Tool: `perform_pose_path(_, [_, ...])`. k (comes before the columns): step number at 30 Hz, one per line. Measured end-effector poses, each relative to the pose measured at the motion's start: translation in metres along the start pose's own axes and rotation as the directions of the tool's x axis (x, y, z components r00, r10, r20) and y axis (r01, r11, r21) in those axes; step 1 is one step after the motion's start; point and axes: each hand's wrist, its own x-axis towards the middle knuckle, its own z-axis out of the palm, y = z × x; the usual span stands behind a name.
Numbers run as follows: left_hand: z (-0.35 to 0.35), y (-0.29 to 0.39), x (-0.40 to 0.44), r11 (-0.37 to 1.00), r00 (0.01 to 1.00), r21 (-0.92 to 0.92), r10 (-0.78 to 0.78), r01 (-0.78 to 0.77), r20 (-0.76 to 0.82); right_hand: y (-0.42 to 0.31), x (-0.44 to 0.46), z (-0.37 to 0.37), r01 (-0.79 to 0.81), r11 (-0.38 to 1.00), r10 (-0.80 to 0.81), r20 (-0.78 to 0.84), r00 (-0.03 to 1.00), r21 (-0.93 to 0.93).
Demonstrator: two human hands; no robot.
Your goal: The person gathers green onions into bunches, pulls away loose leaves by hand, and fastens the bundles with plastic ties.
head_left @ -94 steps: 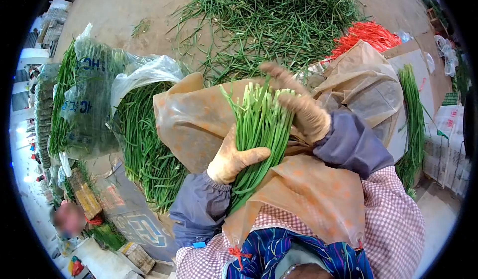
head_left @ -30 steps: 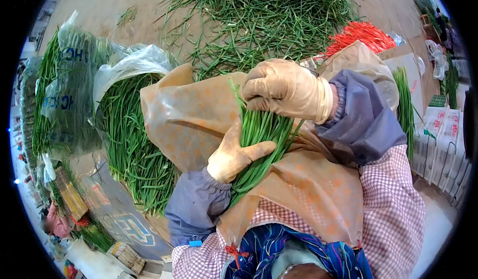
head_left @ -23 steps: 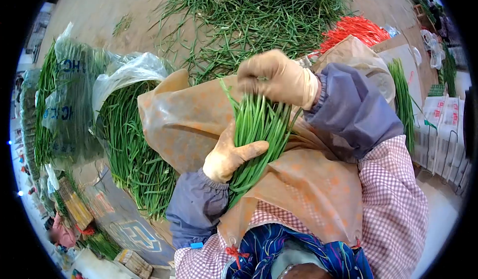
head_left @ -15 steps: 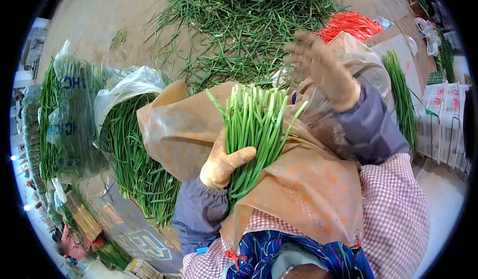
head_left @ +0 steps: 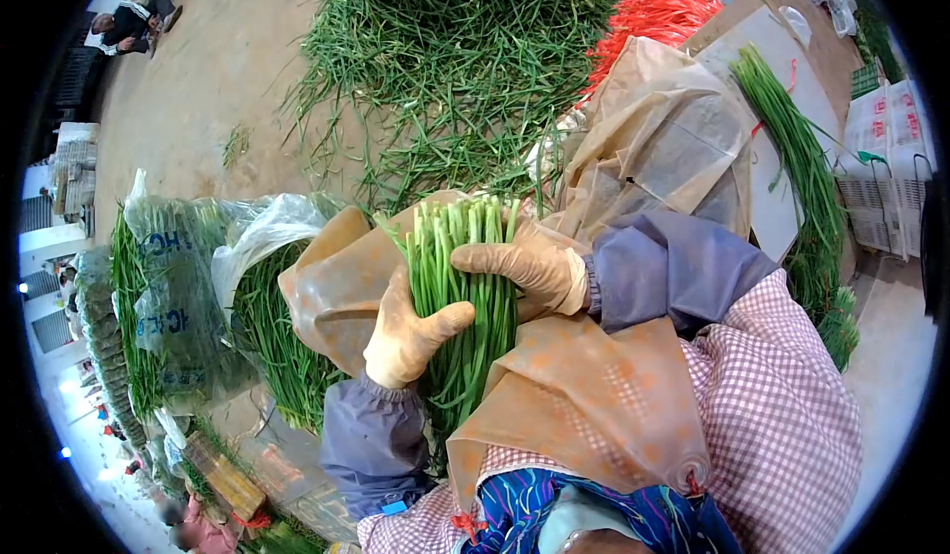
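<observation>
A bunch of green chives [head_left: 432, 267] stands upright against my lap, pale cut ends at the top and long leaves running down toward my chest. My left hand [head_left: 408, 338], in a tan glove, is closed round its left side with the thumb across the front. On the opposite side my right hand [head_left: 534, 267], gloved alike, grips the bunch near the upper stems, its thumb over the front. The fingers behind the stems are hidden. Beneath the bunch spreads a tan plastic apron [head_left: 594, 386] over my lap.
A heap of loose green leaves [head_left: 465, 49] covers the floor ahead. Red ties [head_left: 653, 22] lie beyond my right knee. Tied chives [head_left: 782, 138] rest on a white board at right, near white crates [head_left: 886, 173]. Clear bags of chives [head_left: 193, 297] stand at left. A person [head_left: 137, 25] sits far back left.
My right hand has come down from the air at right and taken hold of the bunch. My left hand and the bunch have shifted slightly left in view.
</observation>
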Motion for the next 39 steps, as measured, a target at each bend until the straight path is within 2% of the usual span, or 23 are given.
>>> perform_pose_path(3, [0.01,0.005,0.008,0.992,0.999,0.124,-0.029,0.026,0.024,0.005,0.001,-0.003,-0.013,0.999,0.012,-0.029,0.999,-0.036])
perform_pose_path(4, [0.009,0.002,0.011,0.999,0.997,0.037,-0.015,0.012,0.073,-0.001,-0.001,-0.004,-0.012,0.997,0.01,-0.027,1.0,-0.077])
perform_pose_path(6, [0.007,-0.009,0.012,0.964,0.994,-0.246,-0.082,0.097,0.067,-0.01,-0.006,-0.015,-0.054,0.991,0.054,0.0,0.999,-0.124])
perform_pose_path(7, [0.007,-0.014,0.012,0.913,0.99,-0.385,-0.119,0.137,0.071,-0.012,-0.005,-0.021,0.015,0.98,-0.009,0.031,0.999,-0.196])
perform_pose_path(9, [0.01,-0.024,0.012,0.876,0.99,-0.461,-0.136,0.142,0.048,-0.017,-0.013,-0.024,-0.055,0.998,0.057,0.051,0.997,-0.04])
perform_pose_path(11, [0.011,-0.027,0.013,0.849,0.987,-0.507,-0.156,0.151,0.033,-0.02,-0.016,-0.03,-0.153,0.988,0.154,0.068,0.986,-0.021])
perform_pose_path(12, [0.016,-0.026,0.012,0.838,0.989,-0.531,-0.151,0.129,0.002,-0.015,-0.016,-0.044,-0.092,0.979,0.109,0.085,0.99,-0.181])
perform_pose_path(15, [0.011,-0.026,0.01,0.83,0.986,-0.539,-0.168,0.144,0.005,-0.029,-0.013,-0.038,-0.063,0.977,0.036,-0.134,0.99,-0.206])
perform_pose_path(16, [0.01,-0.027,0.01,0.833,0.986,-0.535,-0.168,0.139,-0.005,-0.034,-0.007,-0.037,0.082,0.976,-0.111,-0.136,0.984,-0.202])
perform_pose_path(17, [0.009,-0.028,0.01,0.836,0.986,-0.532,-0.167,0.134,-0.015,-0.043,-0.007,-0.035,0.108,0.91,-0.175,-0.135,0.975,-0.399])
perform_pose_path(19, [0.008,-0.031,0.011,0.84,0.985,-0.528,-0.167,0.125,-0.031,-0.066,-0.013,-0.03,0.132,0.662,-0.291,-0.091,0.952,-0.737])
perform_pose_path(20, [0.011,-0.028,0.01,0.836,0.988,-0.537,-0.153,0.111,-0.033,-0.075,-0.007,-0.03,0.326,0.328,-0.35,0.206,0.914,-0.887])
perform_pose_path(21, [0.016,-0.02,0.009,0.832,0.99,-0.547,-0.138,0.096,-0.036,-0.08,-0.006,-0.022,0.348,0.058,-0.292,0.318,0.902,-0.936])
perform_pose_path(22, [0.019,-0.017,0.008,0.828,0.992,-0.554,-0.123,0.082,-0.038,-0.085,-0.002,-0.01,0.369,-0.215,-0.204,0.411,0.889,-0.904])
perform_pose_path(23, [0.017,-0.018,0.008,0.835,0.991,-0.543,-0.131,0.091,-0.034,-0.086,0.001,-0.004,0.384,-0.466,-0.095,0.476,0.874,-0.797])
perform_pose_path(27, [0.011,-0.022,0.007,0.853,0.988,-0.512,-0.147,0.106,-0.041,-0.065,0.011,-0.016,0.408,-0.466,0.026,0.449,0.893,-0.785])
perform_pose_path(31, [0.007,-0.026,0.007,0.873,0.99,-0.478,-0.132,0.094,-0.045,-0.051,0.011,-0.018,0.312,-0.333,-0.046,0.346,0.937,-0.89])
perform_pose_path(32, [0.006,-0.027,0.008,0.868,0.992,-0.489,-0.123,0.088,-0.039,-0.06,0.011,-0.021,0.258,-0.052,0.042,0.256,0.966,-0.965])
perform_pose_path(33, [0.005,-0.028,0.008,0.863,0.993,-0.498,-0.114,0.082,-0.035,-0.061,0.007,-0.017,-0.036,0.518,0.055,-0.009,0.998,-0.854])
perform_pose_path(35, [0.003,-0.03,0.008,0.856,0.991,-0.509,-0.129,0.093,-0.036,-0.082,0.009,-0.025,-0.005,0.686,-0.088,-0.089,0.992,-0.728])
perform_pose_path(36, [0.003,-0.031,0.008,0.853,0.99,-0.513,-0.135,0.098,-0.036,-0.083,0.017,-0.053,0.225,0.847,-0.233,0.044,0.971,-0.482])
perform_pose_path(38, [0.004,-0.029,0.007,0.841,0.991,-0.533,-0.127,0.092,-0.03,-0.093,0.013,-0.048,0.251,0.722,-0.392,-0.083,0.916,-0.645])
perform_pose_path(39, [0.005,-0.028,0.007,0.836,0.992,-0.541,-0.123,0.088,-0.027,-0.095,0.009,-0.04,0.24,0.638,-0.408,-0.057,0.911,-0.731])
